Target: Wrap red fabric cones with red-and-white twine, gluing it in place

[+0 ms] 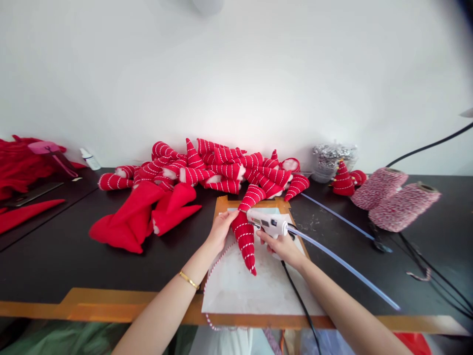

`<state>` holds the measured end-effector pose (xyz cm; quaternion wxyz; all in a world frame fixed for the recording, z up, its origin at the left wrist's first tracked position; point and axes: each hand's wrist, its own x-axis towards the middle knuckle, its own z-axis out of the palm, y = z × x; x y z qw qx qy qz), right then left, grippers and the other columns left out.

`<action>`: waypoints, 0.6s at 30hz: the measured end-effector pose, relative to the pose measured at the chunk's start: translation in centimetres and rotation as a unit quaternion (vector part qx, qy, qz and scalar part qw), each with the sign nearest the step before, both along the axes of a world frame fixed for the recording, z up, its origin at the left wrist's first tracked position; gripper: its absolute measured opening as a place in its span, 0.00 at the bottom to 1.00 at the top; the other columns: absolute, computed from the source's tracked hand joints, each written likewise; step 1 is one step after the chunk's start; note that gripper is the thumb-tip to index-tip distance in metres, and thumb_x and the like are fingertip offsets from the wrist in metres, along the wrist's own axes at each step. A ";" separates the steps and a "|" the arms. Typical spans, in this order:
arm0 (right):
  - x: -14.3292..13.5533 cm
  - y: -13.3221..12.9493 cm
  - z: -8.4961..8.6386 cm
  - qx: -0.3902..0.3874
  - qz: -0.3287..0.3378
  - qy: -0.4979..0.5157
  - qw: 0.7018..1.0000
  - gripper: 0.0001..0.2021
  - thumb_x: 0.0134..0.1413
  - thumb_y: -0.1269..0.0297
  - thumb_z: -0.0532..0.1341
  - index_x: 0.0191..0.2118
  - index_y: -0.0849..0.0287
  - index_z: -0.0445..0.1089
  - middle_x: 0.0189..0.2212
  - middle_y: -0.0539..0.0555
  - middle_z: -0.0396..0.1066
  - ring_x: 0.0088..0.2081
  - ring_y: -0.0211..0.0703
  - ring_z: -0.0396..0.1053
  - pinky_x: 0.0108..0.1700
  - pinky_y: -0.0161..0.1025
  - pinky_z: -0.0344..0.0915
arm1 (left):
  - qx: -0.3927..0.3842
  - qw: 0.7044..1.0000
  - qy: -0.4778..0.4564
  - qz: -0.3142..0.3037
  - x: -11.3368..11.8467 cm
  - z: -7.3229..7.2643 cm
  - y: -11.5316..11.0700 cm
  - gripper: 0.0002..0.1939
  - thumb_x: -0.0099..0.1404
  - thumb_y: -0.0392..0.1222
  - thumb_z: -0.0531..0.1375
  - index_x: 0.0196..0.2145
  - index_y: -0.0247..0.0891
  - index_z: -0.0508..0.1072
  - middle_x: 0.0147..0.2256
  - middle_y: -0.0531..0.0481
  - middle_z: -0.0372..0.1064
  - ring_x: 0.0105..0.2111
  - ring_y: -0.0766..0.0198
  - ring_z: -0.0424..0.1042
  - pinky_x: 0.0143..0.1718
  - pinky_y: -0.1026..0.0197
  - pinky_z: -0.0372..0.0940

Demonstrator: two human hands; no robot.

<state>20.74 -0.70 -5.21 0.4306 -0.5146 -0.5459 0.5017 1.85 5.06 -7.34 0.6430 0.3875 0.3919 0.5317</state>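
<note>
A red felt cone (244,234) wound with red-and-white twine lies over the white sheet, its tip toward me. My left hand (221,229) is closed, thumb and fingers pinching the cone's upper left edge. In my right hand (283,246) is a white glue gun (268,222), its nozzle against or very near the cone by my left fingertips. A long clear glue stick (343,266) sticks out of the gun's back. Loose twine (212,268) trails from the cone's left side down over the table edge.
Behind my hands lies a heap of twine-wrapped red cones (221,170). Plain red cones (125,217) rest at left. On the right are twine spools (402,207), a clear tub (332,158), a spare glue stick (336,214) and black cables. The gun's cord (295,291) hangs over the front edge.
</note>
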 end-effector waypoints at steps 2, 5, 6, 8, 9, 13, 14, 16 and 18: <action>0.0 0.0 0.1 0.005 0.004 -0.001 1.000 0.25 0.42 0.38 0.67 0.34 0.56 0.67 0.20 0.48 0.65 0.18 0.36 0.58 0.19 0.36 0.57 | -0.005 1.000 0.000 0.003 0.0 0.0 0.0 0.15 0.54 0.51 0.69 0.31 0.35 0.78 0.28 0.49 0.76 0.28 0.62 0.71 0.34 0.60 0.63; 0.1 0.0 -0.2 0.012 0.005 -0.005 1.000 0.24 0.44 0.39 0.67 0.36 0.55 0.68 0.20 0.48 0.66 0.18 0.37 0.59 0.19 0.36 0.58 | -0.012 1.000 0.000 0.008 0.0 0.1 -0.1 0.16 0.53 0.51 0.70 0.30 0.34 0.77 0.27 0.49 0.76 0.27 0.63 0.71 0.34 0.60 0.63; 0.2 0.0 -0.3 0.012 0.003 -0.008 1.000 0.24 0.44 0.39 0.67 0.36 0.55 0.68 0.21 0.48 0.66 0.18 0.37 0.59 0.19 0.36 0.58 | -0.011 1.000 -0.001 0.011 0.0 0.1 -0.1 0.17 0.52 0.52 0.71 0.29 0.34 0.77 0.27 0.49 0.75 0.27 0.63 0.70 0.34 0.60 0.63; 0.2 0.1 -0.5 0.011 0.001 -0.011 1.000 0.23 0.45 0.41 0.67 0.37 0.55 0.68 0.21 0.48 0.66 0.19 0.37 0.60 0.19 0.36 0.58 | -0.006 1.000 0.001 0.019 0.0 0.2 -0.2 0.17 0.51 0.52 0.71 0.27 0.35 0.75 0.26 0.50 0.74 0.26 0.64 0.69 0.33 0.61 0.63; 0.2 0.1 -0.5 0.010 0.001 -0.011 1.000 0.23 0.46 0.41 0.67 0.37 0.55 0.68 0.21 0.48 0.66 0.19 0.37 0.60 0.20 0.36 0.58 | -0.003 1.000 0.002 0.024 0.0 0.2 -0.2 0.17 0.51 0.52 0.71 0.26 0.35 0.75 0.25 0.51 0.73 0.26 0.65 0.69 0.32 0.61 0.62; 0.1 0.0 -0.3 0.009 0.007 -0.006 1.000 0.22 0.45 0.42 0.67 0.36 0.56 0.68 0.21 0.48 0.66 0.18 0.36 0.59 0.19 0.36 0.58 | -0.001 1.000 -0.002 0.029 0.0 0.3 -0.2 0.17 0.50 0.51 0.72 0.24 0.35 0.73 0.23 0.53 0.71 0.24 0.67 0.67 0.30 0.63 0.60; 0.1 0.1 -0.2 0.006 0.007 -0.003 1.000 0.22 0.44 0.41 0.67 0.35 0.56 0.68 0.20 0.48 0.66 0.18 0.36 0.59 0.19 0.36 0.58 | -0.003 1.000 -0.005 0.027 0.0 0.3 -0.2 0.17 0.51 0.51 0.72 0.24 0.35 0.73 0.23 0.53 0.72 0.24 0.67 0.67 0.30 0.63 0.60; 0.2 0.1 -0.2 -0.005 0.005 0.007 1.000 0.23 0.43 0.40 0.67 0.33 0.56 0.68 0.21 0.48 0.67 0.17 0.35 0.58 0.18 0.35 0.57 | -0.008 1.000 -0.009 0.023 -0.1 0.3 -0.2 0.17 0.51 0.51 0.71 0.25 0.35 0.74 0.24 0.52 0.72 0.24 0.66 0.68 0.30 0.62 0.61; 0.3 0.1 -0.2 -0.016 0.005 0.017 1.000 0.24 0.43 0.39 0.67 0.33 0.57 0.69 0.22 0.49 0.68 0.17 0.34 0.58 0.18 0.35 0.56 | -0.012 1.000 -0.009 0.020 -0.1 0.4 -0.2 0.17 0.51 0.51 0.71 0.26 0.35 0.75 0.25 0.51 0.74 0.25 0.65 0.68 0.31 0.61 0.62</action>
